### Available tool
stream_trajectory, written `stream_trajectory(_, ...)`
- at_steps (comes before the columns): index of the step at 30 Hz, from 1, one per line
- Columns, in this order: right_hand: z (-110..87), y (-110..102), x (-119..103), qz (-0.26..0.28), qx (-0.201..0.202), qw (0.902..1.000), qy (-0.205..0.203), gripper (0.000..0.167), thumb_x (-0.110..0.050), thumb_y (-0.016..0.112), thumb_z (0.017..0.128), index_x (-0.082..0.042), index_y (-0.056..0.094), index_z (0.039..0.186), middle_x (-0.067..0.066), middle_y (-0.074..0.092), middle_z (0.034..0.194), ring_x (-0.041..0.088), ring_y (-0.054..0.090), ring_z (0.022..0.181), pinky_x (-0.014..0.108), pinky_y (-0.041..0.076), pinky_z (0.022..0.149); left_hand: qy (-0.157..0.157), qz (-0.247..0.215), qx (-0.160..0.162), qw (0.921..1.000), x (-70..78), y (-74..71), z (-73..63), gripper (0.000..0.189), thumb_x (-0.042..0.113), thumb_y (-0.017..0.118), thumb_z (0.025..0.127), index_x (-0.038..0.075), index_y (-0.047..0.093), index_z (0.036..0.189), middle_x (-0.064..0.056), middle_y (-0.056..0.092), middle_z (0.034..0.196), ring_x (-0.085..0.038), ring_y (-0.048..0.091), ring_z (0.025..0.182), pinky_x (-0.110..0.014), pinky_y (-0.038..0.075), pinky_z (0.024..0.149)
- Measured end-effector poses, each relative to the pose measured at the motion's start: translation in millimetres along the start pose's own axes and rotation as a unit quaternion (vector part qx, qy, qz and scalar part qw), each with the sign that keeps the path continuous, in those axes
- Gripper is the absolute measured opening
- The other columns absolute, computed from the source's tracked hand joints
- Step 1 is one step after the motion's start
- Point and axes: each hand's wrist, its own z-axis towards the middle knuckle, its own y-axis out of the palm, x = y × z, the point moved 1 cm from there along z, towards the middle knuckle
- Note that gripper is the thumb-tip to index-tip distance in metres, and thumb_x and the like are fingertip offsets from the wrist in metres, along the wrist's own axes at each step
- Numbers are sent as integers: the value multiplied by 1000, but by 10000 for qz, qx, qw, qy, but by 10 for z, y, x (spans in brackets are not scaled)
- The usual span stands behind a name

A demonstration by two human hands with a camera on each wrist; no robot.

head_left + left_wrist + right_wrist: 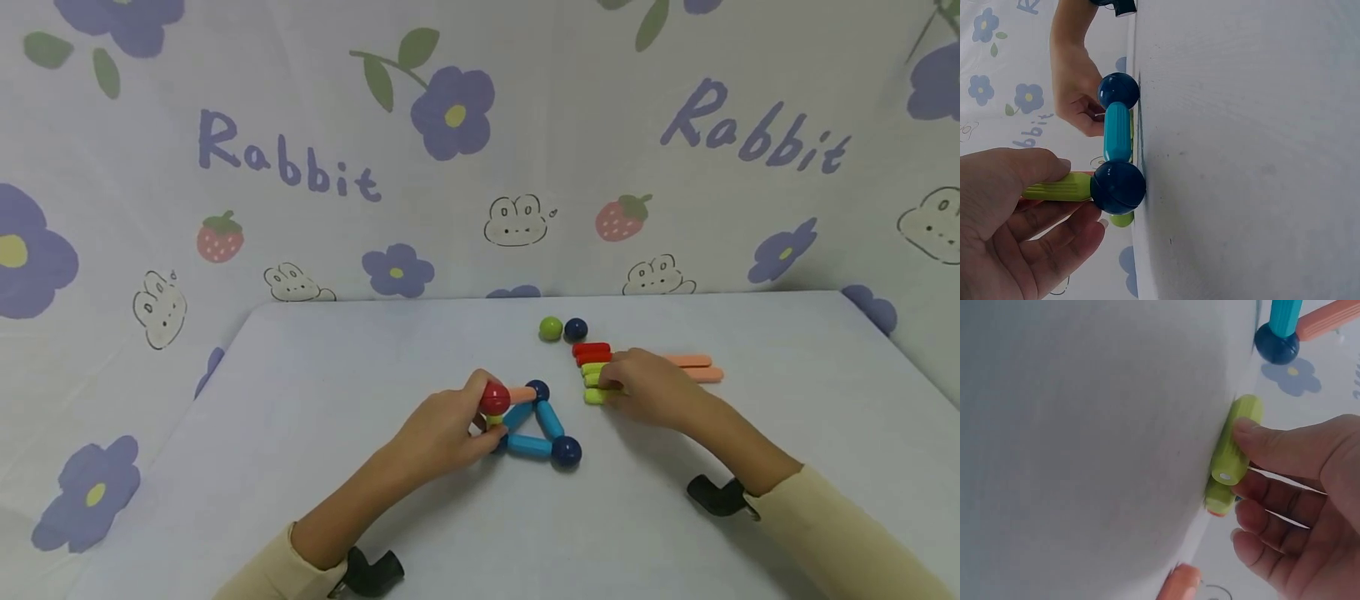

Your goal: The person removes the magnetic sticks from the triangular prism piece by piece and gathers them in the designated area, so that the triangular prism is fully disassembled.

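Note:
My left hand [444, 432] grips an upright lime-green magnetic rod [1060, 187] between thumb and fingers. A red ball [494, 397] tops that rod, and a navy ball [1119, 187] is at its foot. Light-blue rods [529, 447] and navy balls [566, 452] form a flat triangle on the table. An orange rod [521, 395] runs between the red ball and the far navy ball [537, 390]. Over at the right, my right hand [651, 388] pinches a lime-green rod [1235, 444] lying on the table, thumb on top; another lime-green rod [1219, 496] lies just beyond it.
Behind the right hand lie red rods [592, 354] and long orange rods [693, 375]. A green ball [551, 328] and a navy ball [576, 329] sit farther back. A printed cloth [517, 167] hangs behind the white table [337, 358].

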Motion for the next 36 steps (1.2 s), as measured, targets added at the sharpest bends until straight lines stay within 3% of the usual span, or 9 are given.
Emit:
stream_trajectory(6,-18,-27,28,-410,89,9991,39,11,-7,84,81,-12,74,81,-4,59,72,18,51,71,34,50,69,-45,23,-33,10000,-4,10,-3,49,19,78,89,7,48,126,-5,72,99,-14,67,79,-18,53,69)
stream_trajectory(11,-1,-50,41,-495,74,9987,8,15,-7,85,79,-13,72,77,-3,61,72,17,51,71,33,50,68,-36,32,-45,10000,-11,8,-2,49,19,78,89,7,48,125,-5,72,98,-14,67,77,-18,53,67)
stream_trajectory(18,28,-63,29,-503,81,9987,72,16,-7,87,77,-11,73,84,1,65,79,19,55,75,35,55,72,-19,10,-32,10000,6,-6,-6,48,20,78,89,6,48,125,-5,72,98,-16,68,77,-18,52,67)
stream_trajectory(22,30,-103,-91,-58,212,9997,78,22,-12,85,80,-9,74,98,2,68,90,21,60,84,38,56,77,-41,-19,-46,10000,11,-13,-8,47,20,78,89,6,48,124,-6,72,98,-17,68,78,-18,53,68)
stream_trajectory(25,39,-173,-303,541,452,9972,-259,28,-19,82,85,-9,71,109,1,68,97,20,61,88,36,55,75,-50,-46,-57,10000,6,-16,-9,47,20,78,89,6,49,124,-6,72,100,-17,68,80,-18,53,70)
stream_trajectory(29,69,-266,-684,1066,786,9852,-1085,33,-24,81,86,-11,69,114,-3,66,103,16,60,88,29,54,70,69,-79,15,9999,-4,-23,-11,45,18,79,88,5,51,120,-6,72,100,-16,69,82,-19,54,71)
stream_trajectory(33,125,-267,-1011,959,946,9766,-1678,40,-29,84,83,-11,69,116,-4,66,102,13,62,90,24,55,73,317,-195,59,9993,-12,-19,-12,34,16,78,89,4,57,113,-5,73,97,-16,70,83,-21,55,72)
stream_trajectory(36,165,-224,-1144,716,1042,9752,-1817,42,-29,85,82,-10,69,116,-2,66,99,13,62,89,22,54,75,400,-248,41,9989,-18,-9,-12,29,14,75,90,4,61,113,-4,73,96,-15,70,83,-20,54,73)
